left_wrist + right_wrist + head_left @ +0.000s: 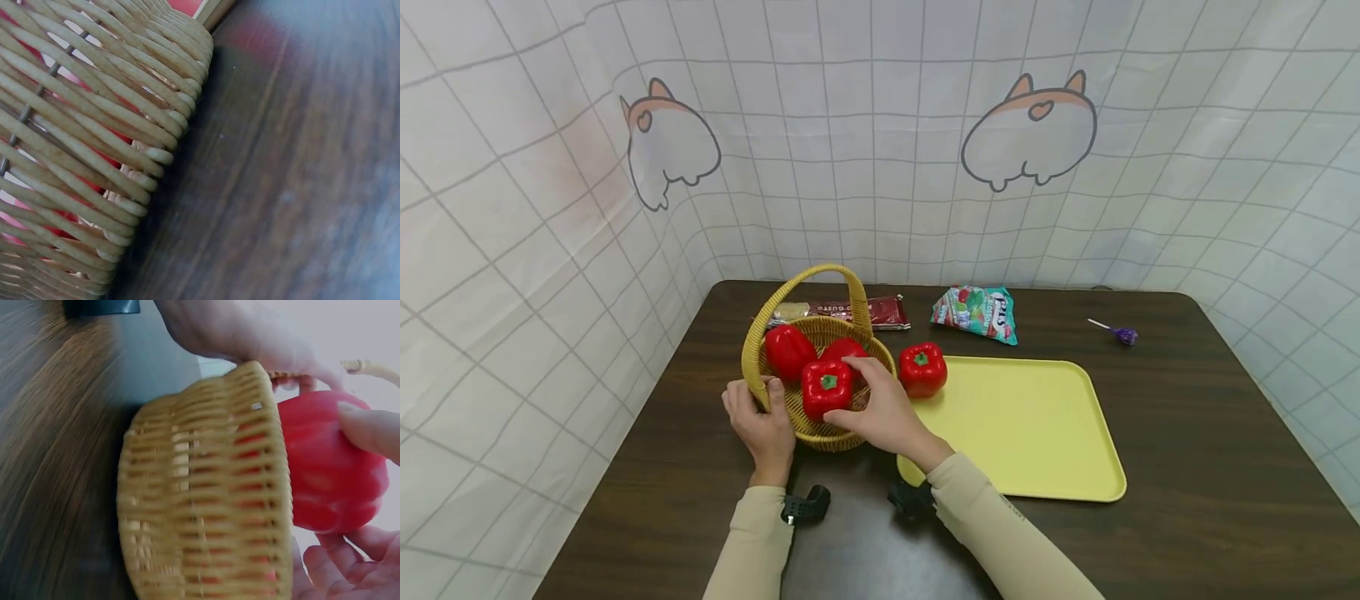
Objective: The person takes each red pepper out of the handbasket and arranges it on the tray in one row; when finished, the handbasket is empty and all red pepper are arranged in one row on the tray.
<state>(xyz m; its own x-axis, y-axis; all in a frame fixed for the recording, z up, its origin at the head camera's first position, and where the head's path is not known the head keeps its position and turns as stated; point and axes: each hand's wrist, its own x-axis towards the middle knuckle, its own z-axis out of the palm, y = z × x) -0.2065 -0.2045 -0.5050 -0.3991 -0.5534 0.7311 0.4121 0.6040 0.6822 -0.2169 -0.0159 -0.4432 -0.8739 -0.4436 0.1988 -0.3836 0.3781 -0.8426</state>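
Note:
My right hand [880, 408] grips a shiny red bell pepper [827, 388] with a green stem, thumb on the near side and fingers over the far side. The pepper is at the near right part of a yellow woven basket [829, 442] with a tall arched handle. In the right wrist view this bell pepper [331, 462] rises past the basket rim. My left hand [763, 425] holds the basket's left rim near the foot of the handle. Two more red bell peppers [789, 352] lie inside. The left wrist view shows the basket's woven side [94, 125] close up.
Right of the basket, another red bell pepper [922, 370] sits at the corner of a yellow tray [1022, 425]. Behind are a dark red packet [887, 312] and a teal candy bag [976, 313]. A purple lollipop [1124, 336] lies far right. A patterned curtain [895, 167] surrounds the table.

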